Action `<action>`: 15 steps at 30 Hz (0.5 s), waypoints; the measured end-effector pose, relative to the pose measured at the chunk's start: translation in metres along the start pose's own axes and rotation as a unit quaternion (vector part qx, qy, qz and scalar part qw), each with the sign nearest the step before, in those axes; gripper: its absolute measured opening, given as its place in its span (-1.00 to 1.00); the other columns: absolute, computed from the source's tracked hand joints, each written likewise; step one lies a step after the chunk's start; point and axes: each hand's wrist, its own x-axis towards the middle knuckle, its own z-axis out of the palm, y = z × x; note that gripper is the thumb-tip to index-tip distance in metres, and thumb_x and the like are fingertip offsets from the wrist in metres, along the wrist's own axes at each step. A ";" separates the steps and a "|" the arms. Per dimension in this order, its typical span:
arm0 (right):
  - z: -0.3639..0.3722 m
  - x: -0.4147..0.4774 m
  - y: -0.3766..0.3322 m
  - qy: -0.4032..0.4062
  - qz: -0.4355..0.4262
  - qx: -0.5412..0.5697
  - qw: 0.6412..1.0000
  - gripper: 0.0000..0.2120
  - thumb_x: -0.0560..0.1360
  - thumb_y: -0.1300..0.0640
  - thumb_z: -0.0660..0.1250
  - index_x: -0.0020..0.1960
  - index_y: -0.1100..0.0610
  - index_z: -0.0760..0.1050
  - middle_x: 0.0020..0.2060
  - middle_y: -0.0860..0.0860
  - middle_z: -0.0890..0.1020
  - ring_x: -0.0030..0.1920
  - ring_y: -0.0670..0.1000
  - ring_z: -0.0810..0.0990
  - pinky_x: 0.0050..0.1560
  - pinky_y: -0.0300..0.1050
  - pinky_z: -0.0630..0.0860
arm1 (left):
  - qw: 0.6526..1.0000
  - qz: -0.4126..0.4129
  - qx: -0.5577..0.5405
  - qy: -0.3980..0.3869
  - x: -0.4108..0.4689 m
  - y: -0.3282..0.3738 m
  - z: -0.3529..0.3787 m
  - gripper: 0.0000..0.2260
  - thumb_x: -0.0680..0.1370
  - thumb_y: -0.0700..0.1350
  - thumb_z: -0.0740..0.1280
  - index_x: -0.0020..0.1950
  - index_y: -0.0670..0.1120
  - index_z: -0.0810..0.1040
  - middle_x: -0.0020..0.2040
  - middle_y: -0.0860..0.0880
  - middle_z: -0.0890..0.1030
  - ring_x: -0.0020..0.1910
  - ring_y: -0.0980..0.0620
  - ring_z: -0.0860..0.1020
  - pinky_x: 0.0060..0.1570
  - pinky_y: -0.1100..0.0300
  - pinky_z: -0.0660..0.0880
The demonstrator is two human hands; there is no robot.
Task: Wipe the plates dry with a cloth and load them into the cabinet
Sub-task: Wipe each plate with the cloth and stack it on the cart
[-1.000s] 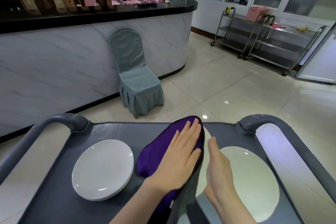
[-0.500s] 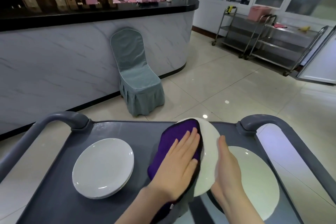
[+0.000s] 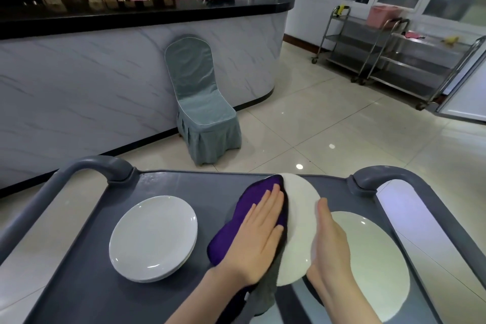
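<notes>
Over the middle of the grey cart tray (image 3: 86,271) I hold a white plate (image 3: 299,221) tilted on edge between both hands. My left hand (image 3: 260,239) presses a purple cloth (image 3: 244,216) flat against the plate's left face, fingers straight. My right hand (image 3: 331,247) supports the plate from the right with straight fingers; its fingertips are hidden behind the plate. A stack of white plates (image 3: 153,238) lies on the tray's left side. A large white plate (image 3: 373,265) lies flat on the right, under my right hand.
Grey cart handles rise at the far left corner (image 3: 92,166) and far right corner (image 3: 381,176). Beyond the cart stand a covered chair (image 3: 202,113) and a marble-fronted counter (image 3: 105,73). Steel trolleys (image 3: 394,60) stand at the back right on the tiled floor.
The cloth covered most of the held plate a second ago; now the plate's upper right face shows. My right hand has shifted a little to the right along the plate.
</notes>
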 end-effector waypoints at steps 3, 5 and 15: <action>0.003 0.003 -0.011 0.019 -0.028 -0.012 0.999 -0.63 0.57 -0.19 0.28 -0.05 0.09 0.64 -0.18 -0.05 0.75 -0.25 -0.08 0.72 -0.25 -0.12 0.53 | 0.998 -0.057 -0.011 0.003 -0.004 -0.007 0.000 -0.47 0.71 -0.15 0.00 0.53 0.19 -0.23 0.53 0.35 -0.24 0.48 0.42 -0.28 0.55 0.15 -0.21; 0.005 0.005 -0.018 0.036 -0.041 -0.020 0.998 -0.65 0.56 -0.18 0.28 -0.09 0.08 0.63 -0.27 -0.09 0.74 -0.33 -0.12 0.70 -0.36 -0.19 0.53 | 0.999 -0.035 0.003 -0.010 -0.018 -0.003 0.011 -0.42 0.68 -0.19 0.05 0.52 0.19 -0.23 0.54 0.35 -0.22 0.51 0.36 -0.25 0.55 0.15 -0.20; 0.017 0.003 -0.002 0.023 -0.042 -0.095 0.994 -0.66 0.58 -0.17 0.29 -0.13 0.09 0.60 -0.31 -0.06 0.67 -0.32 -0.01 0.61 -0.39 -0.18 0.43 | 0.993 -0.118 -0.007 -0.021 -0.019 -0.040 -0.002 -0.49 0.71 0.00 0.02 0.60 0.16 -0.14 0.56 0.35 -0.16 0.55 0.32 -0.10 0.54 0.17 -0.15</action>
